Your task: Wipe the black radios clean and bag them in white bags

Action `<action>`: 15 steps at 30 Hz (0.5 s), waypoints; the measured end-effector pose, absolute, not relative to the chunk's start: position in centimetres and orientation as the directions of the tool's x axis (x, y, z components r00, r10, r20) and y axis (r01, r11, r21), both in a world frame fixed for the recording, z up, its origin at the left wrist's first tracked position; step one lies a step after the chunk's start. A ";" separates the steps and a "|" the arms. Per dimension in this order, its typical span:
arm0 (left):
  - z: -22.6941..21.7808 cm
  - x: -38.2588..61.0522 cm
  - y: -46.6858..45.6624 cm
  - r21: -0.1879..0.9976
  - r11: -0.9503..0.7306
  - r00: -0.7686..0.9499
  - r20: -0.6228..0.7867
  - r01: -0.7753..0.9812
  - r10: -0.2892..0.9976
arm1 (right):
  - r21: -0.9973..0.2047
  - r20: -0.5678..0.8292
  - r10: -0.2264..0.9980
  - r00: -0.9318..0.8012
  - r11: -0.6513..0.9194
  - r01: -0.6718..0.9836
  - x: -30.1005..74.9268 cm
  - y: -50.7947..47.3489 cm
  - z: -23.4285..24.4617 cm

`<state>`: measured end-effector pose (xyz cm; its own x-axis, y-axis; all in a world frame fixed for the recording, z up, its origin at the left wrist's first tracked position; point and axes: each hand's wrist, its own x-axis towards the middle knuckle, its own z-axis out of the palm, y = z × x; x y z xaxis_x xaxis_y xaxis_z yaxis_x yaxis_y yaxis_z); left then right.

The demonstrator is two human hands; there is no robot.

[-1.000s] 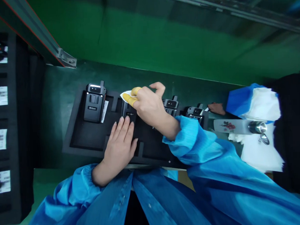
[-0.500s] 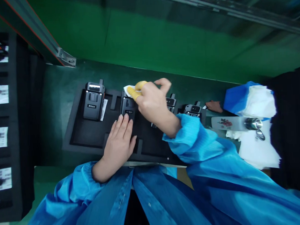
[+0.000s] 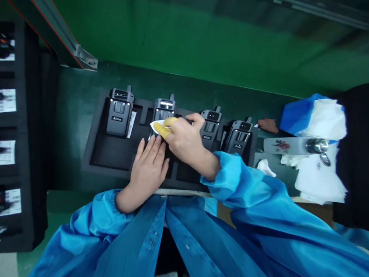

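Observation:
Several dark grey two-way radios lie face down in a black foam tray (image 3: pixel 108 159). My right hand (image 3: pixel 184 138), two fingers covered in yellow finger cots, pinches a small white wiping cloth (image 3: pixel 155 125) against the back of the second radio (image 3: pixel 164 107) from the left. The lower part of that radio is hidden by the cloth and my hands. My left hand (image 3: pixel 149 164) lies flat with its fingers stretched over the radio's lower end. To the left sits a radio (image 3: pixel 118 116) marked "Riton"; on the right are a third radio (image 3: pixel 210 127) and a fourth radio (image 3: pixel 239 136).
At the right are a blue box (image 3: pixel 295 114) with white cloths, a flask with a flower print (image 3: pixel 284 146), stacked white cloths (image 3: pixel 320 180) and a brown scrap (image 3: pixel 268 125). Black foam trays (image 3: pixel 36 139) stand at the left. A green wall (image 3: pixel 199 53) rises behind.
My right hand has moved the cloth from the top of the second radio down toward its lower part, uncovering the top end. My left hand stays on the lower end. The camera view has shifted slightly.

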<state>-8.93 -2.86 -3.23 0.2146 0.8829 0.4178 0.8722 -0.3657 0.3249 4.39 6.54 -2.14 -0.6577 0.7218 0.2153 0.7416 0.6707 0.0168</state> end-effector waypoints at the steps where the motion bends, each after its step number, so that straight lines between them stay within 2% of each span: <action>1: -3.3 -8.9 -2.9 0.322 -0.363 0.216 0.410 0.874 0.886 | 0.036 0.222 0.696 -0.683 0.694 0.719 4.2 6.4 -2.4; 4: -3.5 -8.9 -3.0 0.347 -0.354 0.215 0.380 0.869 0.900 | 0.095 0.292 0.649 -0.702 0.711 0.697 5.1 6.2 -2.8; 7: -3.7 -8.9 -3.0 0.398 -0.345 0.210 0.343 0.850 0.915 | 0.138 0.336 0.687 -0.645 0.641 0.755 6.9 6.1 -2.7; 9: -3.8 -8.9 -3.0 0.407 -0.342 0.208 0.339 0.847 0.918 | 0.125 0.351 0.709 -0.611 0.612 0.781 7.3 6.1 -2.7; 12: -3.8 -8.9 -3.0 0.376 -0.350 0.209 0.369 0.858 0.906 | 0.093 0.374 0.667 -0.644 0.665 0.741 6.1 6.1 -2.7; 15: -3.8 -8.9 -3.0 0.375 -0.352 0.208 0.374 0.857 0.904 | 0.066 0.325 0.647 -0.690 0.712 0.699 4.6 6.2 -2.9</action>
<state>-8.89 -3.02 -3.82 0.2079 0.9040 0.3736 0.8574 -0.3523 0.3753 4.64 6.23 -2.88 -0.6898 0.6468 0.3251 0.6989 0.7121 0.0663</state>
